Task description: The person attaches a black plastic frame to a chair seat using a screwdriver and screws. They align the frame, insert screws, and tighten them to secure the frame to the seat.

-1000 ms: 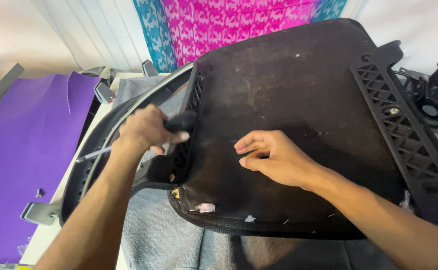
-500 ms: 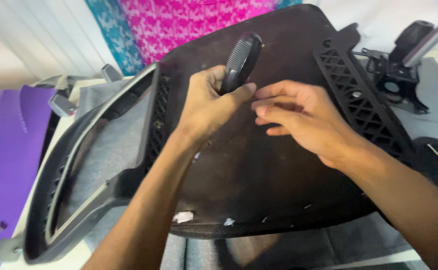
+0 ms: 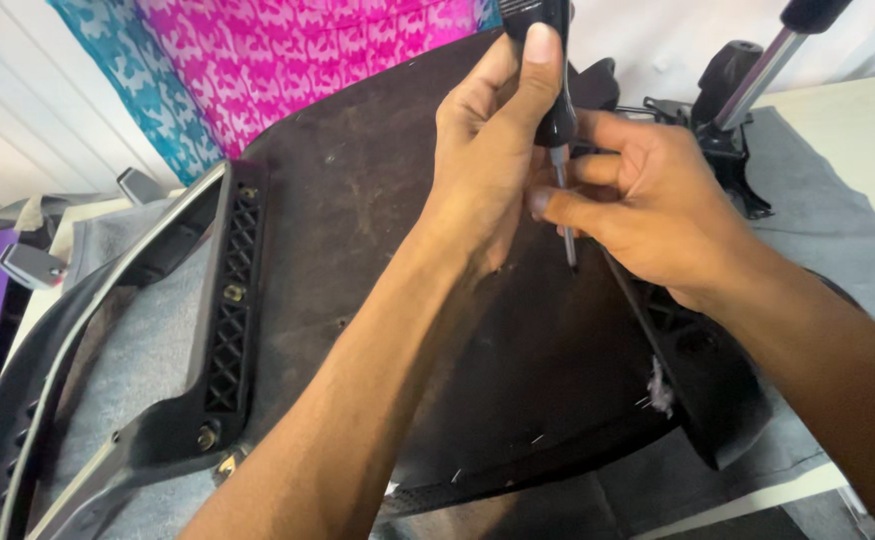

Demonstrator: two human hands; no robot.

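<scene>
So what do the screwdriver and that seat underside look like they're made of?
Screwdriver: the handle in the left hand looks like black moulded plastic or rubber, slightly glossy; the thin shaft by the right hand is bright, probably steel. Seat underside: dull, dark brown, scuffed, likely board or fabric-covered panel. Side bracket: matte black plastic, lattice-moulded.

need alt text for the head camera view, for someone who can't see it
A person's left hand holds a black-handled screwdriver upright while the right hand steadies its shaft, tip down on the dark underside of an upturned chair seat. A black armrest frame lies left.
</scene>
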